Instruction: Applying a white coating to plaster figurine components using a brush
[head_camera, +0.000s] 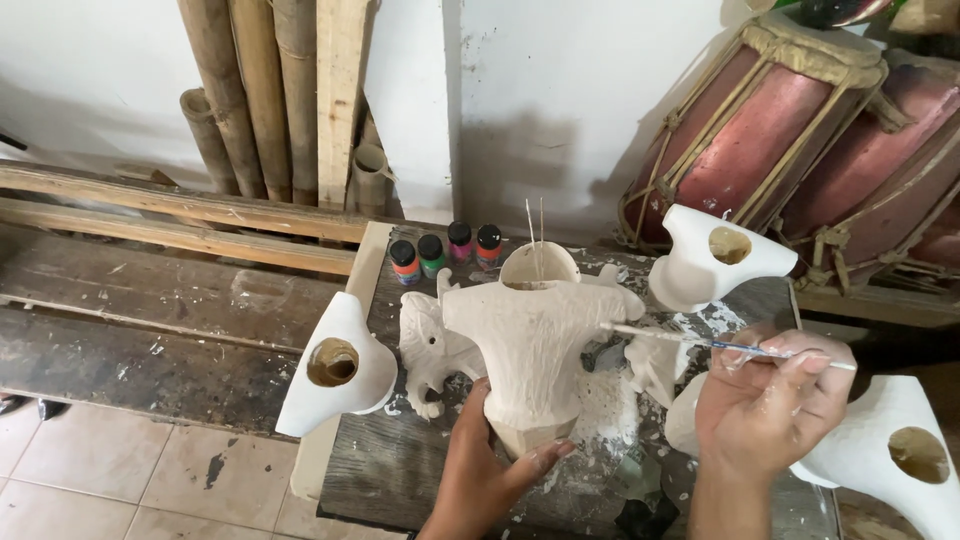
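the left hand (485, 465) grips the base of a half-whitened carved torso (530, 345); the right hand (765, 400) pinches a brush (700, 343) at its shoulder; lower wood at the workbench's (400, 470) near edge remains bare

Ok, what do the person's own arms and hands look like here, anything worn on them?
Both forearms are bare as far as the picture shows: no sleeves, gloves, watch or rings in view. The right hand has pale smears and specks of white paint or dust on the fingers and back. The left hand looks mostly clean, with a little white dust near the fingertips.
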